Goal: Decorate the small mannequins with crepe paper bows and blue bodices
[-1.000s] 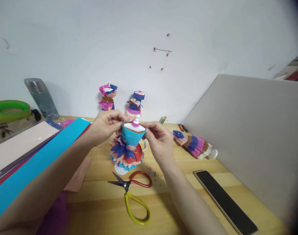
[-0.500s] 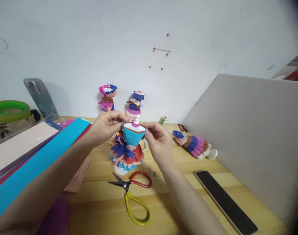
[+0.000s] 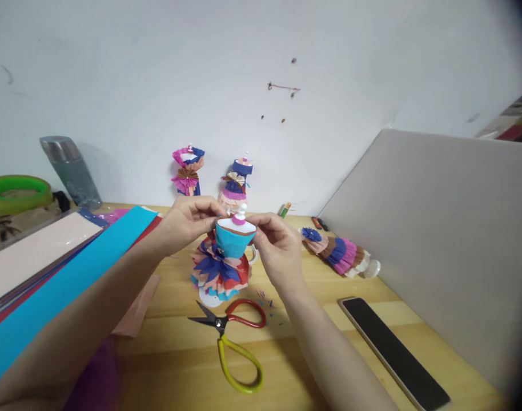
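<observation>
In the middle of the table stands a small dress form (image 3: 220, 265) in a ruffled crepe-paper skirt of red, peach, blue and turquoise, on a white round base. Around its upper body runs a turquoise paper band (image 3: 233, 242) with a brown edge along the top. My left hand (image 3: 192, 220) pinches the band at its left side, thumb and fingers closed. On the opposite side my right hand (image 3: 278, 240) pinches the band's right end. Part of each set of fingertips is hidden behind the band. Just in front lie open scissors (image 3: 220, 324) with one red and one yellow handle.
Two dressed forms (image 3: 188, 171) stand at the wall; another dressed form (image 3: 340, 254) lies at right. Crepe-paper sheets (image 3: 79, 285), a flask (image 3: 70, 171) and green tape (image 3: 19, 194) are left. A phone-like black slab (image 3: 393, 348) lies right, beside a grey panel (image 3: 436, 228).
The turquoise band sits slightly lower and its top has tipped a little. The skirt has shifted slightly left. Both hands keep their pinch in nearly the same place.
</observation>
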Available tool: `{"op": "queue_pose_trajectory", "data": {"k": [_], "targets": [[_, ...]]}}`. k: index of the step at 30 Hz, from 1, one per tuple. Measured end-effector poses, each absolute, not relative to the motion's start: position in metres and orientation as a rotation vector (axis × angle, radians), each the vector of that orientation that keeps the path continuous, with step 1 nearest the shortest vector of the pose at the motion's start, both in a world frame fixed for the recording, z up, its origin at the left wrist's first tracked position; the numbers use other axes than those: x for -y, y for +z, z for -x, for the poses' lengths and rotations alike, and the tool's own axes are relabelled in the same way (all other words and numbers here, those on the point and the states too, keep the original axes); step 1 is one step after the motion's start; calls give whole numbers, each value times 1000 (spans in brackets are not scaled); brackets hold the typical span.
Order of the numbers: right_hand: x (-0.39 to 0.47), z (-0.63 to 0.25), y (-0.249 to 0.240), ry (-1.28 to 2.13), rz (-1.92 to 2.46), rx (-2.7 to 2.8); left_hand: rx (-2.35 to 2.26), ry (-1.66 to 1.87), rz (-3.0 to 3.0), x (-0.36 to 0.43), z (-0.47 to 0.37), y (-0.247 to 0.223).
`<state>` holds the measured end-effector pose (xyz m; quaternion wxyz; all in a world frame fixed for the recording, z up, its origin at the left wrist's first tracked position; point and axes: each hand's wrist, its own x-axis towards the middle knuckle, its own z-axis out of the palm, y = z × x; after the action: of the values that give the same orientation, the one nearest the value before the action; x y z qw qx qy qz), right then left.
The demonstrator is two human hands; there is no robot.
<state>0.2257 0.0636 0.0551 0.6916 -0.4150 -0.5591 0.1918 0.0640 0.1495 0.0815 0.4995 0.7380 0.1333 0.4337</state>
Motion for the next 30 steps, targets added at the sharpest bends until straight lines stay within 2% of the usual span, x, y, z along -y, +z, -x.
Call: {"op": "queue_pose_trajectory", "data": {"k": [15, 23, 30], "targets": [[-54, -241, 69, 577, 987, 1222, -564, 797, -1877, -152, -42, 92], [-59, -239, 64, 644, 954, 1205, -557, 830, -1808, -151, -46, 94], [-62, -233, 62, 562, 906, 1221, -532, 932, -1729, -149, -54, 91]]}}
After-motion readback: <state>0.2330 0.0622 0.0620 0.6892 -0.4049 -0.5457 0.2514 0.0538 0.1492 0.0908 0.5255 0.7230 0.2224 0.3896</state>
